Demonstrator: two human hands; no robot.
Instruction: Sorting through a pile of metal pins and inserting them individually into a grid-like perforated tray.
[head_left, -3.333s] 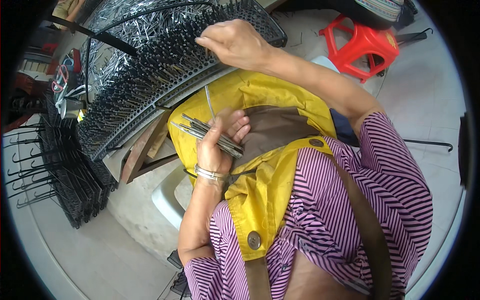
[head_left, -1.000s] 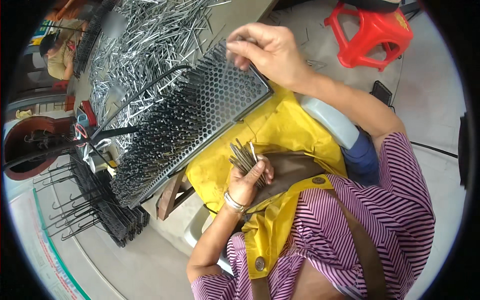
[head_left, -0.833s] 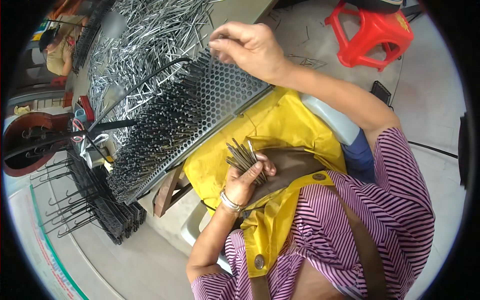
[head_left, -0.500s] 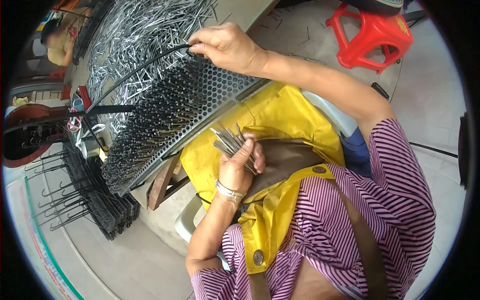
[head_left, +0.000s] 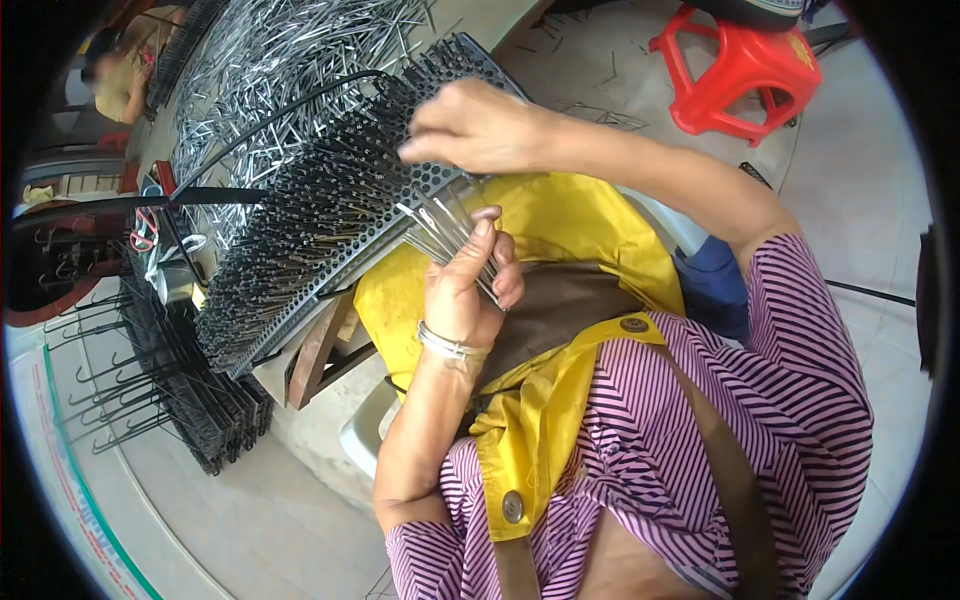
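Observation:
My left hand (head_left: 465,265), palm up with a bangle at the wrist, is closed around a bundle of thin silvery metal rods (head_left: 432,222). Their upper ends point toward a dark rack with a perforated plate (head_left: 440,178). Many thin dark-tipped pins (head_left: 320,190) stand upright across that plate. Over the plate's right part is my right hand (head_left: 470,125), fingers drawn together and slightly blurred; anything between the fingertips is hidden. A black curved bar (head_left: 290,120) arches above the pins, apart from both hands.
A large pile of loose silvery rods (head_left: 290,60) lies on the table behind the rack. Hooked black racks (head_left: 190,380) are stacked at left, near a reddish round tub (head_left: 60,265). A red stool (head_left: 740,85) stands at far right. Another person (head_left: 120,85) sits at far left.
My right hand has let go of the black curved bar and moved down and right over the perforated plate. My left hand has risen a little toward the rack, with the rods.

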